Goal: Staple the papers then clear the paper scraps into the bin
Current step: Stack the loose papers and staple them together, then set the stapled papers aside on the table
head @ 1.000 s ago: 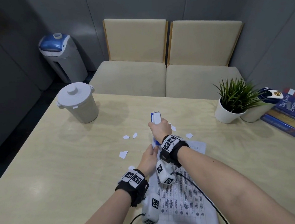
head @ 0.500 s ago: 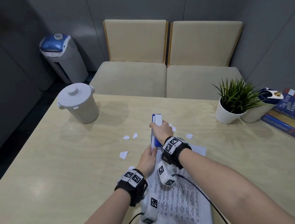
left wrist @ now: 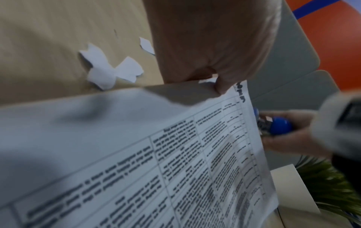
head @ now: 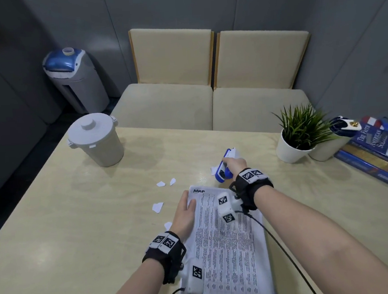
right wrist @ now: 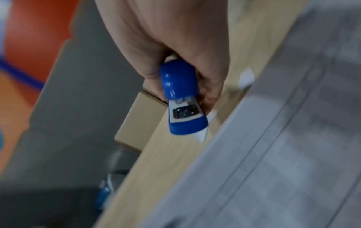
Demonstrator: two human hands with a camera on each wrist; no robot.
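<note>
A sheaf of printed papers (head: 229, 248) lies on the table in front of me. My left hand (head: 189, 199) pinches its top left corner, thumb (left wrist: 220, 86) on the sheet (left wrist: 175, 154). My right hand (head: 230, 161) grips a blue and white stapler (head: 224, 166) just beyond the papers' top right corner, low over the table; the right wrist view shows the stapler (right wrist: 183, 98) in curled fingers. White paper scraps (head: 160, 184) (head: 158, 207) (left wrist: 109, 72) lie to the left of the papers, and one scrap (head: 213, 169) lies beside the stapler. The grey bin (head: 95, 140) stands lidded at the far left.
A potted plant (head: 294, 139) and a stack of books (head: 374, 153) sit at the table's right. Two beige seats (head: 208, 104) stand beyond the far edge. A blue-topped floor bin (head: 74, 79) is behind at the left.
My right hand has carried the stapler off the papers' top corner, to the right and down toward the table. The left hand keeps its hold on the corner.
</note>
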